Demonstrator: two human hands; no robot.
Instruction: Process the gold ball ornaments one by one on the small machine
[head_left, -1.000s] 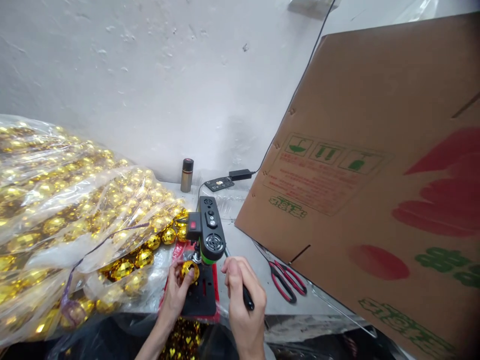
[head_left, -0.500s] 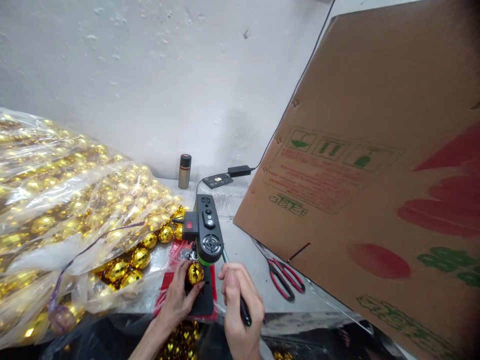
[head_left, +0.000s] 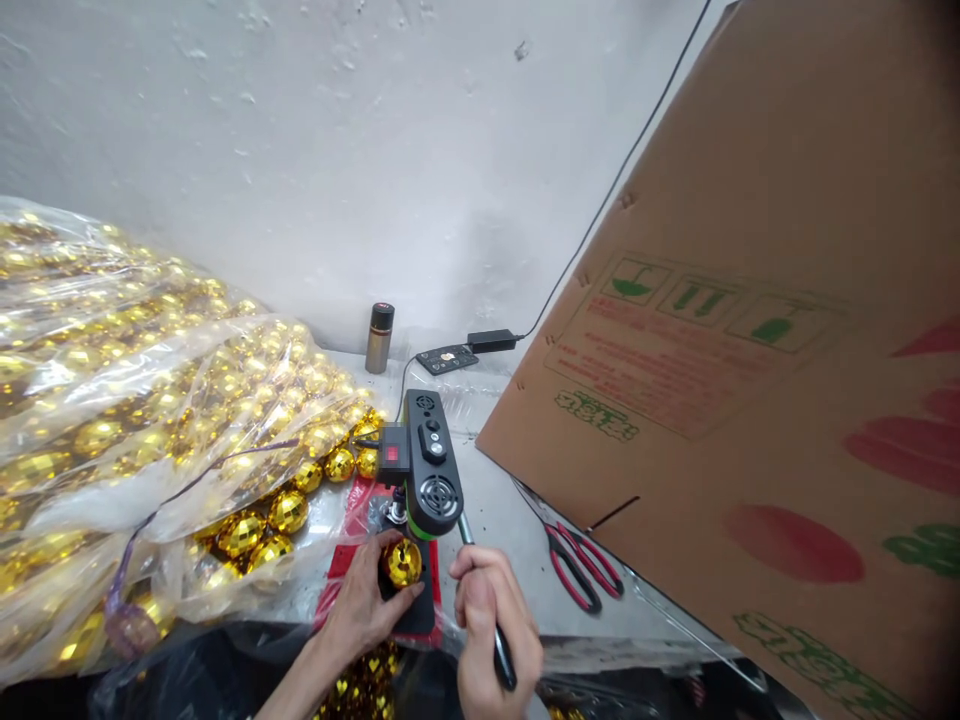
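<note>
A shiny gold ball (head_left: 403, 563) sits at the front of a black upright machine (head_left: 435, 470), just below its head. My left hand (head_left: 366, 600) holds the ball between fingers and thumb over the black base. My right hand (head_left: 496, 630) is wrapped round the black-ended lever (head_left: 504, 660) at the machine's right side. A red sheet (head_left: 339, 570) shows under the base.
A clear bag of gold balls (head_left: 165, 400) fills the left. A large cardboard box (head_left: 675, 350) leans at the right, with red-handled pliers (head_left: 581, 565) beside it. A bottle (head_left: 379, 338) and a power adapter (head_left: 491, 341) stand behind.
The whole view has shifted, with most things appearing slightly further right. The gold ball and my left hand sit slightly lower relative to the machine's head, showing more of the ball.
</note>
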